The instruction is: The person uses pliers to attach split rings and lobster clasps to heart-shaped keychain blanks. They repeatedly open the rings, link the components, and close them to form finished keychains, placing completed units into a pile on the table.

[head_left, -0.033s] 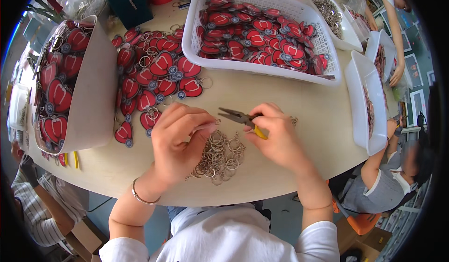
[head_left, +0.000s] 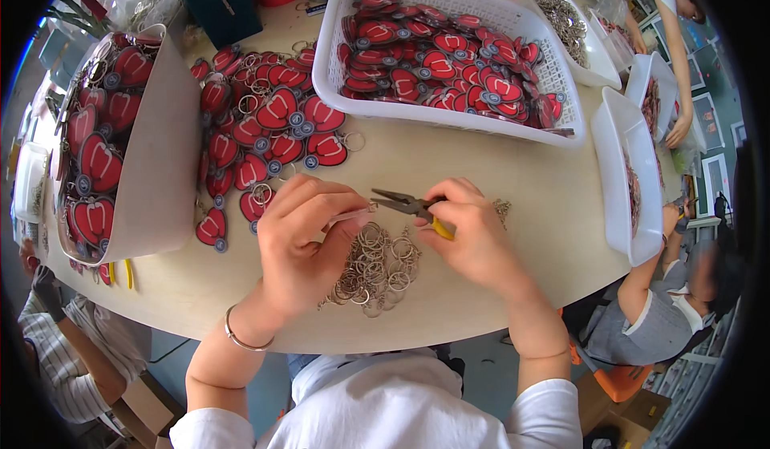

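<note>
My right hand grips small pliers with yellow handles, their jaws pointing left. My left hand pinches a small metal ring right at the plier tips. Both hands hover over a loose pile of metal key rings on the pale round table. Just beyond my left hand lies a spread of red heart-shaped keychains, several with rings attached.
A white basket of red keychains stands at the back. A grey open box of keychains is at the left, and white trays at the right. Other people sit at the right and lower left.
</note>
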The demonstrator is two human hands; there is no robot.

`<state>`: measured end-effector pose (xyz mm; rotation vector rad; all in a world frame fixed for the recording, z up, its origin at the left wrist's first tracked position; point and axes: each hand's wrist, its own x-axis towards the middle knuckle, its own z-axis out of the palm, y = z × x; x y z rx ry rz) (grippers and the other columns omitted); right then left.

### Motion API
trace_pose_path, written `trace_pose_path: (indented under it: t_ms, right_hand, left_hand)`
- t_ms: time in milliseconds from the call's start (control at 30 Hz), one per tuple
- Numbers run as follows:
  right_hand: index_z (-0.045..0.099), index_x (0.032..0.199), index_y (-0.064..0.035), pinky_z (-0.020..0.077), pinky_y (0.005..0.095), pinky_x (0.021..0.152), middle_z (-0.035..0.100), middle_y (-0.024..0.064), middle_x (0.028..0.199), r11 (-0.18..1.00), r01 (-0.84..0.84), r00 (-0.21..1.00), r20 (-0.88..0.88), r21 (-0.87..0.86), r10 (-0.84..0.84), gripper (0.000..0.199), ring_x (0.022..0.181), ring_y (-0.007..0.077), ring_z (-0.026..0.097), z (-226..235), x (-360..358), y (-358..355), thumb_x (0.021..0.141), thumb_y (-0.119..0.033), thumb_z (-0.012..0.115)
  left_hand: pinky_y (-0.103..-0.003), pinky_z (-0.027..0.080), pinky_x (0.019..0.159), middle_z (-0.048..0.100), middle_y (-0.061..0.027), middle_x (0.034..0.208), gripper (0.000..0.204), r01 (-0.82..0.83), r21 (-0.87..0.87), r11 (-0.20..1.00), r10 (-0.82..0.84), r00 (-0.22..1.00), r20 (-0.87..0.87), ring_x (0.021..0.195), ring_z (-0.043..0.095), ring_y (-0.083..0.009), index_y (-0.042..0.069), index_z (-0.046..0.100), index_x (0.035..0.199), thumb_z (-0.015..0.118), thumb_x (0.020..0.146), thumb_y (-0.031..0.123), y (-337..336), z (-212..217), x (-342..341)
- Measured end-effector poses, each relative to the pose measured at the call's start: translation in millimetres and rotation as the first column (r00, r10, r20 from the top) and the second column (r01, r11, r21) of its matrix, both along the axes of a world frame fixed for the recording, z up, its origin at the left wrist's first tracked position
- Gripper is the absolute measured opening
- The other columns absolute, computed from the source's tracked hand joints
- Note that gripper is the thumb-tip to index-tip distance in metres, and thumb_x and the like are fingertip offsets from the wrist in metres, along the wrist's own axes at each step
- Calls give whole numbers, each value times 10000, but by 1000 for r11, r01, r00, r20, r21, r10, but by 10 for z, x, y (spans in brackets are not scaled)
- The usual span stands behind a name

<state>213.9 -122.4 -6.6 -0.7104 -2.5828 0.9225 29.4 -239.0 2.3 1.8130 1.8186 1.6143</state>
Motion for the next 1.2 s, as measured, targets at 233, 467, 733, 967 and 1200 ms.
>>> trace_pose_path:
  t_ms: [233, 467, 733, 967, 1200]
  right_hand:
    - [617, 752, 14, 419, 390, 851, 568, 91, 960, 987, -58, 992, 115, 148, 41, 140, 967, 277, 526, -70, -103, -63, 706, -59, 728]
    - [600, 764, 20, 433, 382, 837, 569, 109, 961, 998, -13, 998, 59, -65, 17, 149, 969, 294, 532, -26, -60, -18, 710, -46, 722]
    - [601, 787, 27, 446, 349, 801, 567, 111, 955, 980, 80, 997, 8, -184, -80, 128, 923, 279, 555, 103, -45, 31, 727, -12, 708]
    - [620, 831, 15, 457, 309, 812, 570, 100, 980, 921, 42, 992, -94, -388, -84, 103, 907, 234, 583, 216, -15, 30, 776, -26, 697]
    - [612, 830, 14, 465, 330, 805, 554, 113, 1003, 962, 18, 990, -130, -272, -56, 109, 918, 249, 574, 347, -18, -94, 780, -31, 698]
  left_hand:
    - [-263, 436, 558, 640, -74, 787, 195, 35, -32, 999, -34, 999, 18, 696, 530, -178, -4, 660, 810, 714, 648, -97, -44, 23, 17]
    - [-250, 435, 501, 638, -68, 786, 185, 23, -19, 1000, -23, 999, 27, 690, 526, -170, 4, 665, 811, 713, 659, -91, -46, 25, 19]
    - [-251, 446, 501, 650, -59, 810, 185, 33, -65, 997, -30, 999, 38, 705, 543, -170, 15, 668, 814, 709, 667, -90, -42, -29, 26]
    - [-294, 456, 589, 654, -63, 880, 191, 153, -96, 984, -144, 985, 91, 724, 565, -196, 12, 663, 814, 716, 658, -83, -11, -120, 81]
    - [-292, 448, 596, 652, -73, 874, 175, 231, -107, 967, -210, 962, 176, 712, 565, -199, 10, 663, 802, 726, 657, -65, -42, -76, 137]
